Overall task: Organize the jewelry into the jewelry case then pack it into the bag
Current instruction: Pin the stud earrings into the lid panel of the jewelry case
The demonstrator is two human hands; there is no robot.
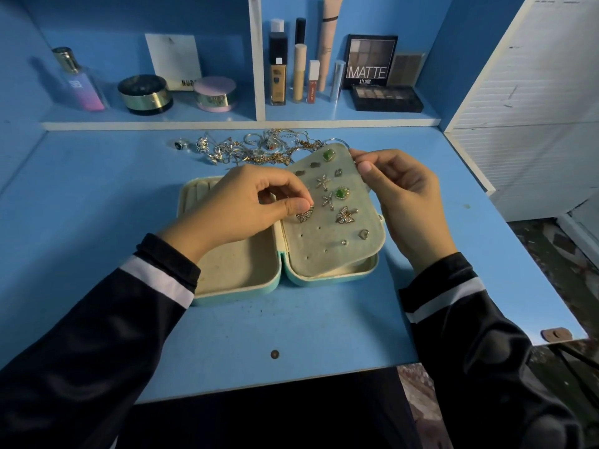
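The open jewelry case (238, 294) lay under both hands. Above its left tray, the left hand (246, 209) pinched a butterfly earring (304, 216) between thumb and forefinger against the earring panel (324, 254), probably to seat its post in a hole. To its right, the right hand (402, 196) pinched the panel's far edge, tilting it up, likely to steady it. Beyond both hands the loose jewelry (259, 149) lay heaped, within reach. No bag showed.

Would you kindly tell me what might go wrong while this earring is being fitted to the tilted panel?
The left hand pinches the butterfly earring at the edge of the earring panel; a slip might drop it into the case. The right hand holds the panel tilted, so it may flex while pushing. The jewelry pile behind looks tangled and could snag.
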